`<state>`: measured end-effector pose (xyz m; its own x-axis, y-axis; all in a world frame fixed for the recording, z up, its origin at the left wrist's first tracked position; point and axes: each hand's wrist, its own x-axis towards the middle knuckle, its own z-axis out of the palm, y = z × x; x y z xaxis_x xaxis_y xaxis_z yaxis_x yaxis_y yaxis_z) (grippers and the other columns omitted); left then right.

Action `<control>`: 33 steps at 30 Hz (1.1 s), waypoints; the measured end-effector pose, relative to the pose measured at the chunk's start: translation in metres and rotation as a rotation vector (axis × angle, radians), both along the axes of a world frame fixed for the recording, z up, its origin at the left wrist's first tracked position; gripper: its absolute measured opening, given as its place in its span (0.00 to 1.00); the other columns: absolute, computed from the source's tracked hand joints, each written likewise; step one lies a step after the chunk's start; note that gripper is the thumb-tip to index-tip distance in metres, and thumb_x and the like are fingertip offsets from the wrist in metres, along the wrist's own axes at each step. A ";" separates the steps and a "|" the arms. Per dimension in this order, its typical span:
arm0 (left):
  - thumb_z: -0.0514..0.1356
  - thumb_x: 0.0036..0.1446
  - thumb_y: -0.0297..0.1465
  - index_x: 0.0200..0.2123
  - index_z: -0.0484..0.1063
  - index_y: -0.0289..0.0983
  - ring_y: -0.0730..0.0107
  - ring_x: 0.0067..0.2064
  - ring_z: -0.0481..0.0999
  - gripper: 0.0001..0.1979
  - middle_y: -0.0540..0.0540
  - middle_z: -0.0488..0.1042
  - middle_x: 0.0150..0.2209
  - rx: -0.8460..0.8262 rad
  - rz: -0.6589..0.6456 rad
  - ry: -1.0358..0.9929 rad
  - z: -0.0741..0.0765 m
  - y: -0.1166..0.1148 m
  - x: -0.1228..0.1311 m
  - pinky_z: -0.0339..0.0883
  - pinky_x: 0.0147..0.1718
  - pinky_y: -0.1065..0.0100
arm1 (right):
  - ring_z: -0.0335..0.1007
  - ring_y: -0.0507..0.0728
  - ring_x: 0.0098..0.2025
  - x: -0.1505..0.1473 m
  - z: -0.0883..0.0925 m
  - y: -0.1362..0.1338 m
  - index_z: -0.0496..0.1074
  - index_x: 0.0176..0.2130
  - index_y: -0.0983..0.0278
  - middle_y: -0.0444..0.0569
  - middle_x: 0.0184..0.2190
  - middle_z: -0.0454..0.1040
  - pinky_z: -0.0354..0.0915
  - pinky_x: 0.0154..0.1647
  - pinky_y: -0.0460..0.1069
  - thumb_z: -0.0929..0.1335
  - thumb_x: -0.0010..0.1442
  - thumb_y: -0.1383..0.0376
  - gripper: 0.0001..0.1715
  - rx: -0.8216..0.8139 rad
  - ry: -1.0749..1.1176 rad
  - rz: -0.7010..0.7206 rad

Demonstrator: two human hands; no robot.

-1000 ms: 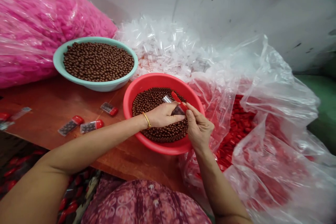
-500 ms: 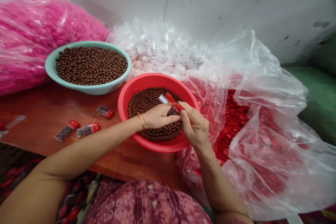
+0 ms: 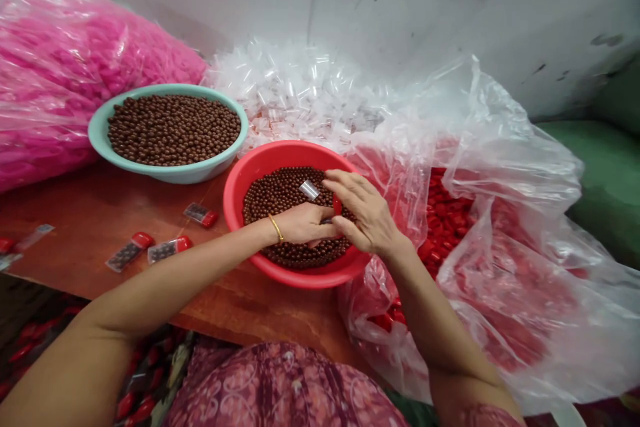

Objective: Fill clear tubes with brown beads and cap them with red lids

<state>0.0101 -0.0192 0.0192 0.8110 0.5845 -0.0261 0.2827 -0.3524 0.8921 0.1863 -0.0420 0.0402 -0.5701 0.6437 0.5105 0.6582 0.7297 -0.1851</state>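
Note:
My left hand [image 3: 305, 223], with a gold bangle at its wrist, is closed around a small clear box, mostly hidden by the fingers. The box's red cap [image 3: 337, 203] shows at the fingertips. My right hand [image 3: 364, 213] is beside the cap, fingers stretched out and thumb apart; its palm faces the cap, and I cannot tell whether it touches. Below both hands is a red basin [image 3: 287, 151] of small brown balls [image 3: 275, 187]. An empty clear container [image 3: 309, 189] lies on the balls, just beyond my left hand.
A pale green basin [image 3: 100, 130] of brown balls stands left. Filled red-capped boxes [image 3: 170, 248] lie on the reddish table [image 3: 60, 207]. Clear containers [image 3: 310, 93] pile up behind. Bags of pink pieces [image 3: 90, 60] and red caps [image 3: 437, 213] flank the basins.
My right hand has let go of the red piece, opening its fingers and turning its palm toward the cap. The cap now sits at my left fingertips. The view has shifted slightly.

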 end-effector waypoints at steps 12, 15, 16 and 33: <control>0.47 0.62 0.40 0.44 0.64 0.34 0.65 0.40 0.73 0.16 0.44 0.74 0.38 0.175 0.422 -0.067 -0.003 -0.004 0.002 0.66 0.40 0.65 | 0.71 0.64 0.43 -0.027 -0.035 -0.019 0.61 0.54 0.74 0.64 0.43 0.74 0.67 0.43 0.56 0.67 0.53 0.48 0.40 0.259 -0.045 -0.333; 0.46 0.63 0.39 0.55 0.58 0.32 0.59 0.46 0.74 0.22 0.39 0.74 0.43 0.221 0.478 0.052 -0.004 -0.009 0.004 0.66 0.45 0.60 | 0.72 0.63 0.43 -0.033 -0.046 -0.020 0.59 0.55 0.73 0.63 0.43 0.73 0.69 0.42 0.56 0.67 0.55 0.54 0.36 0.225 0.030 -0.300; 0.46 0.63 0.39 0.56 0.56 0.32 0.58 0.46 0.74 0.23 0.38 0.75 0.43 0.226 0.487 0.080 -0.004 -0.011 0.004 0.66 0.46 0.59 | 0.72 0.62 0.43 -0.033 -0.047 -0.019 0.59 0.55 0.72 0.62 0.43 0.73 0.70 0.42 0.56 0.67 0.55 0.55 0.34 0.214 0.053 -0.273; 0.54 0.57 0.41 0.46 0.67 0.43 0.73 0.33 0.76 0.15 0.52 0.76 0.39 0.475 0.800 -0.006 0.013 -0.042 -0.068 0.68 0.35 0.72 | 0.72 0.56 0.42 0.006 -0.013 -0.050 0.63 0.54 0.65 0.52 0.40 0.76 0.67 0.48 0.53 0.66 0.57 0.61 0.26 0.291 0.163 -0.400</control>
